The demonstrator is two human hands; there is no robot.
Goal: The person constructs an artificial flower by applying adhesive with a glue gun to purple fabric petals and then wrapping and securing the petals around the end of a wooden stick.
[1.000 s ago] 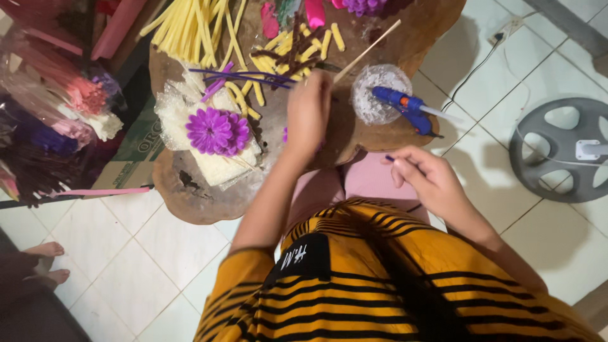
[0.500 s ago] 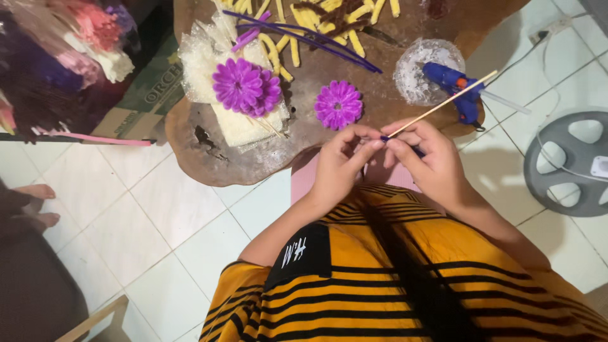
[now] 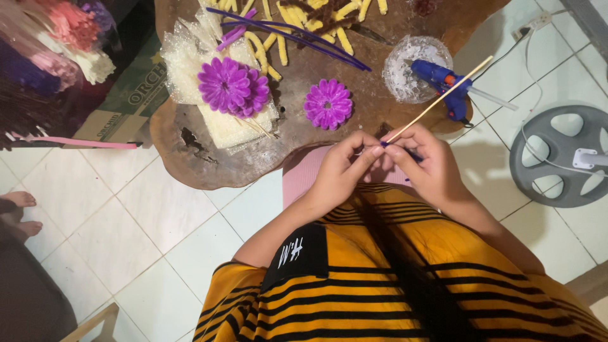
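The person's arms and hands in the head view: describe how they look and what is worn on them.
Both hands, the left hand and the right hand, are bare: no gloves, and no rings or wristbands that I can make out. The forearms are uncovered. The short-sleeved orange top with black stripes ends above the elbows and carries a black patch with white lettering.

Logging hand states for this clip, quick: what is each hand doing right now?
Left hand: fingertips pinched on the lower end of the thin wooden stick.
Right hand: closed around the same stick.
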